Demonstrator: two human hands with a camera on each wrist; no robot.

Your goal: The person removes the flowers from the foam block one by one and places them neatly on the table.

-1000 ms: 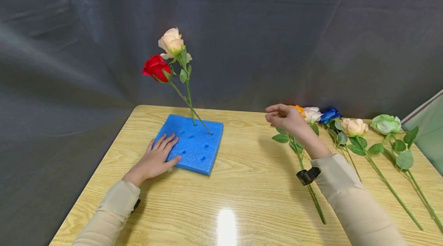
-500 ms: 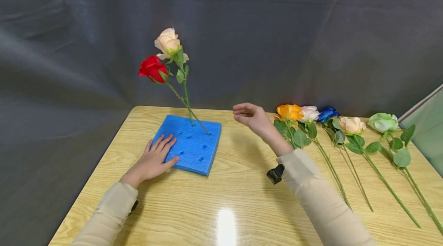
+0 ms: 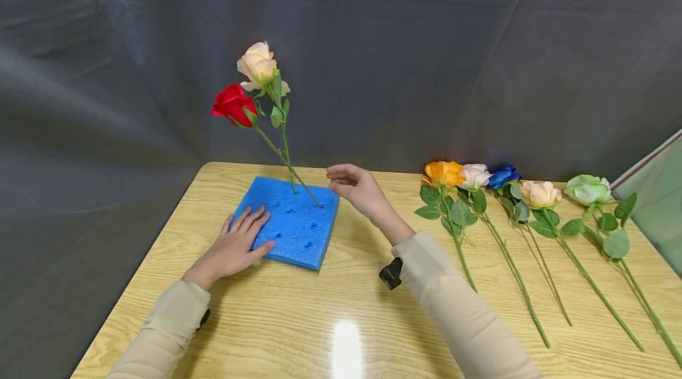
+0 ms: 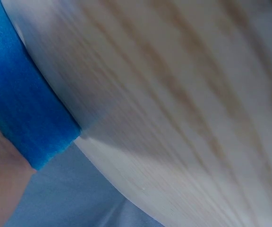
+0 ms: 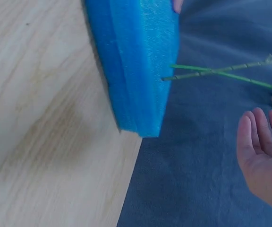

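1. Table (image 3: 277, 325): runs beneath both hands.
2. Five lying flowers (image 3: 540, 195): on the table, well to the right of my right hand (image 3: 359, 192).
3. Blue foam pad (image 3: 293, 247): under the fingers of my left hand (image 3: 234, 249), which lies flat, fingers spread. I read that as steadying.
4. Red rose (image 3: 234, 105) and cream rose (image 3: 258, 64): planted in the pad, left of my right hand; stems cross, red one leaning hard left.
5. Right hand: empty, fingers loosely bent, raised near the stems.
6. Holes (image 3: 313, 225): several vacant, right of my left hand. Step, I judge: arranging stems. Next probably calls for pinching the red stem and straightening it, pad held firm.
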